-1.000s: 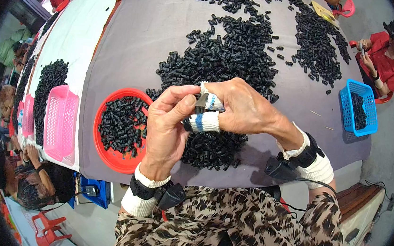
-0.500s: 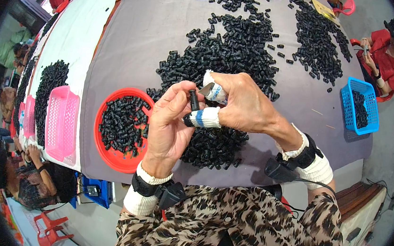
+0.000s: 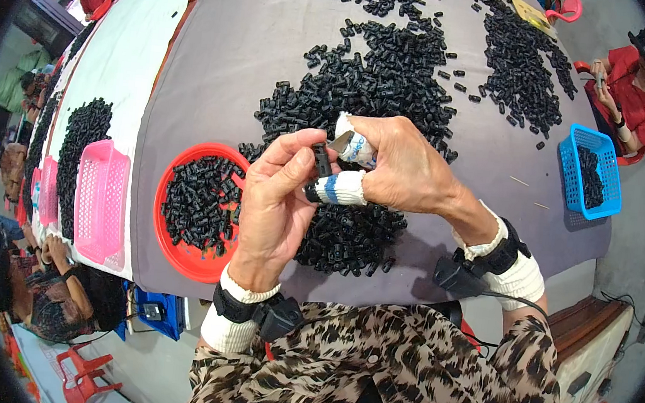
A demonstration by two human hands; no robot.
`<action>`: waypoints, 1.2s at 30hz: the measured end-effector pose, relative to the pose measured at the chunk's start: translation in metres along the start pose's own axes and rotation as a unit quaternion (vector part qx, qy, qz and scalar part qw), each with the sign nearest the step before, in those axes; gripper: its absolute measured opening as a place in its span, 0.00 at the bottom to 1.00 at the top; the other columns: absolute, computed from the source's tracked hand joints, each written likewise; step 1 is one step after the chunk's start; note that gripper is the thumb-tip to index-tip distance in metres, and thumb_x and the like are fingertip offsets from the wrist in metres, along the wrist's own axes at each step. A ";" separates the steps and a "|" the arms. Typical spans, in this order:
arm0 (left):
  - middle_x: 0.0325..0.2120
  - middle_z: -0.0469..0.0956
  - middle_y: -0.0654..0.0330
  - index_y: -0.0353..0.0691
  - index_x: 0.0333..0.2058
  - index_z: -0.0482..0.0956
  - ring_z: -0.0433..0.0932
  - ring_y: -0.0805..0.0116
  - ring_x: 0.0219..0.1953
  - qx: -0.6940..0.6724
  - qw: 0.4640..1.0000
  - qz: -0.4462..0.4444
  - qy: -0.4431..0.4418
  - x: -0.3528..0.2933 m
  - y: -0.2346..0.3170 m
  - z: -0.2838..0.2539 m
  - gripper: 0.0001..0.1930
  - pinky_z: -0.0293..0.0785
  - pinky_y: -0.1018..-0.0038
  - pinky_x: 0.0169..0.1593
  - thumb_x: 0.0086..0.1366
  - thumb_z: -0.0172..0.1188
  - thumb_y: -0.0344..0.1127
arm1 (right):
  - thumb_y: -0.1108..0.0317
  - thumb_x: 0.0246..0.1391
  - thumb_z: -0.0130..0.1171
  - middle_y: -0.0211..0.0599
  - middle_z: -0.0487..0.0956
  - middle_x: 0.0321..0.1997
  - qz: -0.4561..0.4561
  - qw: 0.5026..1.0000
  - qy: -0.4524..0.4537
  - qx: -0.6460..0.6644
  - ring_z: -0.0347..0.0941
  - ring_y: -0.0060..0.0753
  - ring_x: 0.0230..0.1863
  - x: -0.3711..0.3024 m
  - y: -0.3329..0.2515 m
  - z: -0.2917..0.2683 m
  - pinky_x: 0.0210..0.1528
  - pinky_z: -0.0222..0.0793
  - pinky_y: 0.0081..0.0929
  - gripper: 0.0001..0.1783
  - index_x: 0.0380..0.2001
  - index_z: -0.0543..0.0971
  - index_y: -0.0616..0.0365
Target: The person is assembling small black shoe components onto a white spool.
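My left hand (image 3: 280,193) pinches a small black plastic cylinder (image 3: 322,159) upright between thumb and fingertips. Close against it from the right, my right hand (image 3: 411,167) is closed on a small grey metal blade (image 3: 339,141), whose tip is at the cylinder's upper side. White cloth covers, one with a blue band, wrap my right thumb and a finger. Behind and below both hands spreads a large pile of similar black cylinders (image 3: 364,89). Left of my left hand, a round red tray (image 3: 184,264) holds more of these pieces and some small scraps.
A blue basket (image 3: 610,179) with black pieces stands at the table's right edge, near a seated person in red (image 3: 634,95). Pink baskets (image 3: 101,203) stand on the left. Another pile (image 3: 513,72) lies far right. A cable runs from my right wrist strap (image 3: 487,262).
The black cylinder has been turned in my left fingers and now shows a broader, slotted side. Both hands stay in nearly the same place.
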State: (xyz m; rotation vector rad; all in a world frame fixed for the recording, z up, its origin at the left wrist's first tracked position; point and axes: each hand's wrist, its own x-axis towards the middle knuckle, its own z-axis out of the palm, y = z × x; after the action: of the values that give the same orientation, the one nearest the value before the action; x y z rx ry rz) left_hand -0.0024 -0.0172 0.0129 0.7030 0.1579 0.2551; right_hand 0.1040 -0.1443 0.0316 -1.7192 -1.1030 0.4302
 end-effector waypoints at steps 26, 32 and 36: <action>0.34 0.76 0.57 0.33 0.42 0.72 0.76 0.71 0.36 -0.003 1.000 -0.005 -0.011 0.000 -0.003 -0.011 0.11 0.73 0.75 0.43 0.60 0.54 0.27 | 0.59 0.41 0.65 0.31 0.70 0.15 -0.053 0.994 -0.070 -0.068 0.62 0.21 0.17 0.003 0.008 0.003 0.20 0.60 0.24 0.16 0.23 0.73 0.61; 0.35 0.76 0.56 0.34 0.43 0.71 0.76 0.69 0.37 -0.054 0.997 -0.012 -0.046 0.002 -0.003 -0.011 0.11 0.73 0.73 0.44 0.60 0.54 0.28 | 0.60 0.37 0.62 0.45 0.72 0.16 -0.002 0.999 -0.014 -0.031 0.68 0.43 0.17 0.002 -0.009 -0.002 0.22 0.62 0.35 0.17 0.20 0.71 0.65; 0.35 0.75 0.57 0.35 0.42 0.71 0.76 0.69 0.37 -0.065 0.997 -0.015 -0.043 0.002 -0.003 -0.010 0.12 0.74 0.73 0.43 0.59 0.55 0.29 | 0.58 0.36 0.64 0.43 0.71 0.15 -0.003 0.999 -0.007 -0.040 0.67 0.41 0.16 0.002 -0.010 -0.002 0.20 0.61 0.33 0.20 0.21 0.71 0.65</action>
State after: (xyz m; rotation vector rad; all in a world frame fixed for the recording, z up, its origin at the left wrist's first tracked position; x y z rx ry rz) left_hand -0.0027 -0.0126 0.0034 0.5807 0.0693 0.2047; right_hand 0.1017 -0.1425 0.0414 -1.7841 -1.1489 0.4007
